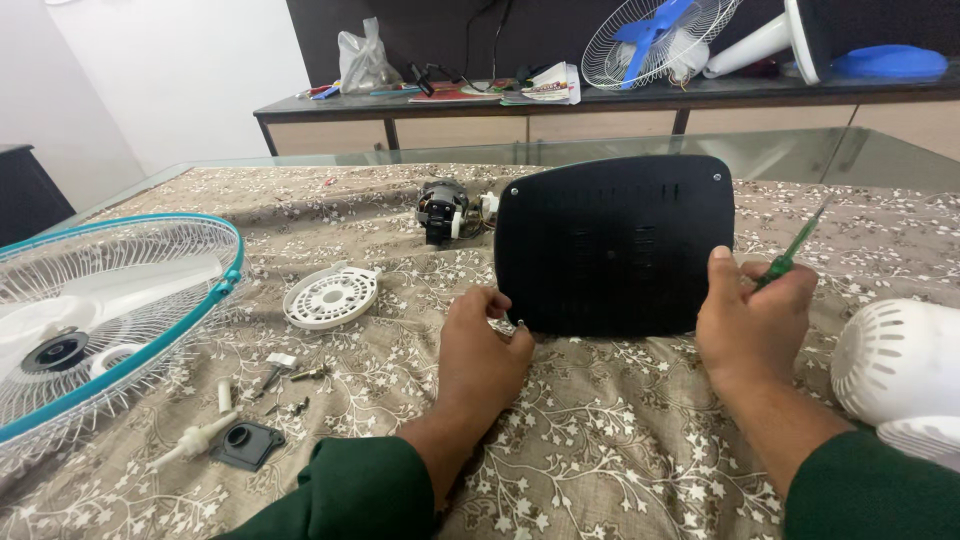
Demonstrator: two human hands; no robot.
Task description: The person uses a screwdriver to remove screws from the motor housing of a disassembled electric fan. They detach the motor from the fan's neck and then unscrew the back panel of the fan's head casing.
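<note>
We see the black panel (613, 245), a flat rounded-rectangle plate, standing tilted on edge on the patterned cloth (620, 450), held between 2 hands. The left hand (483, 352) curls its fingers (494, 300) around the panel's lower left edge. The right hand (752, 322) presses its thumb on the panel's right edge, its other fingers closed around a green screwdriver (797, 249) pointing up and away from the panel. Beyond the left fingers lies a small motor (442, 211); left of them, a white round grille (331, 296) and a teal fan guard (100, 310).
</note>
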